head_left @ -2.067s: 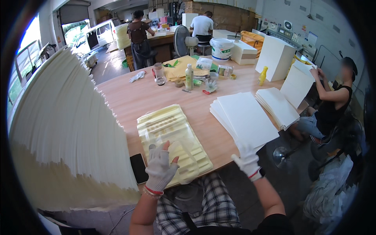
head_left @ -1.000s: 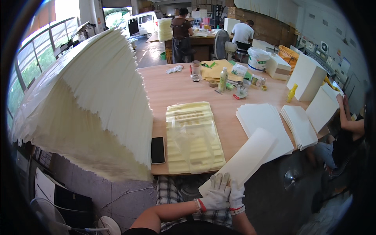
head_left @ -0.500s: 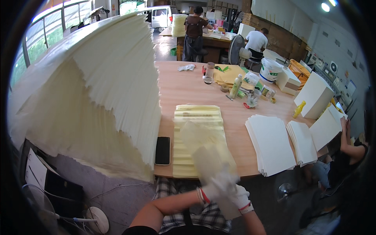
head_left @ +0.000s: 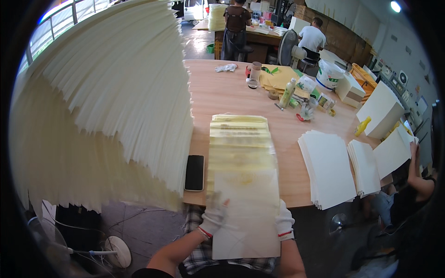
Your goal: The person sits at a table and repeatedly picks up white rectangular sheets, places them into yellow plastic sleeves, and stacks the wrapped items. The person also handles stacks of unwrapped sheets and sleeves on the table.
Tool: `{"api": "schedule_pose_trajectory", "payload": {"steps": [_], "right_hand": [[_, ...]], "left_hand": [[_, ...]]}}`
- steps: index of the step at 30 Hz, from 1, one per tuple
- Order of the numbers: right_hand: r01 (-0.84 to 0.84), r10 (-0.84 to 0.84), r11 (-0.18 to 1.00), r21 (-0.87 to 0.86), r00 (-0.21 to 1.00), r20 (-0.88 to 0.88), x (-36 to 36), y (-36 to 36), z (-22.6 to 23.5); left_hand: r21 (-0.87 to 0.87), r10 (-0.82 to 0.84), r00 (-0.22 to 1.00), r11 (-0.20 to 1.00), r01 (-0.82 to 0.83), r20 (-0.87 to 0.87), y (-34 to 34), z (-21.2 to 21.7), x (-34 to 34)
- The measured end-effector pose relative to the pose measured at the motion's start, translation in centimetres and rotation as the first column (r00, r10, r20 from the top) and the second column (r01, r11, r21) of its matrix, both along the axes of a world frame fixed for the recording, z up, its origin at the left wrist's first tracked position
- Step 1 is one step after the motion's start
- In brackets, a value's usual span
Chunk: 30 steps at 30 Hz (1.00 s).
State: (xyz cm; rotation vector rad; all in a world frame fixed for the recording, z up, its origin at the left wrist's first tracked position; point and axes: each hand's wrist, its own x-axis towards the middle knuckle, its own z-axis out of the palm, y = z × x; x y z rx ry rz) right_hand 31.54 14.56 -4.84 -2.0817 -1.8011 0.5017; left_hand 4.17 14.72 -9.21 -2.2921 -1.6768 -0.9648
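White gloves with red cuffs on both hands here, one at each side of a white sheet (head_left: 246,227). The sheet is over the near end of a pale yellow stack (head_left: 241,139), and its lower part sticks out past the tabletop (head_left: 204,92) edge, above the plaid shorts (head_left: 192,220). The left hand (head_left: 215,217) is at the left edge of the sheet, thumb up, pretty blurry. The right hand (head_left: 284,220) is at the right edge. Honestly can't tell how tightly either one is closed: blur on the left, and the right one's fingers are partly hidden.

Just left of the yellow stack there's a black phone (head_left: 194,173) lying flat, and beyond that a huge pile (head_left: 120,92) of pale, ragged-edged stuff hogging the left side. Over on the right, two stacks of white sheets lie side by side, a wide one (head_left: 326,169) and a narrow one (head_left: 364,167). A small yellow bottle (head_left: 362,126) stands behind them. Farther back you get a clear jar (head_left: 254,74), a white bucket (head_left: 329,75) and a fan (head_left: 288,48). A co-worker (head_left: 421,186) on the far right has a hand on another white board (head_left: 391,153).
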Motion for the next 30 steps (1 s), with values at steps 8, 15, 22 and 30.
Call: {"api": "schedule_pose_trajectory", "payload": {"steps": [8, 15, 22, 30], "right_hand": [[-0.222, 0.224, 0.974, 0.047, 0.917, -0.329, -1.0, -6.0, 2.9], [-0.287, 0.294, 0.955, 0.071, 0.896, -0.334, -0.6, -16.0, 1.4], [-0.369, 0.393, 0.919, 0.140, 0.886, -0.244, 1.5, -21.3, -1.1], [-0.246, 0.146, 0.967, -0.070, 0.755, -0.639, 5.8, -18.0, 5.1]], "left_hand": [[-0.456, 0.219, 0.772, 0.884, 0.101, 0.597, -7.7, 3.2, -2.1], [-0.681, 0.081, 0.891, 0.677, 0.279, 0.446, -17.9, 8.4, -3.7], [-0.562, 0.110, 0.599, 0.510, 0.651, 0.793, -18.5, 7.2, -3.7], [-0.189, -0.207, 0.720, 0.884, 0.427, 0.662, -13.1, 7.1, -1.2]]}}
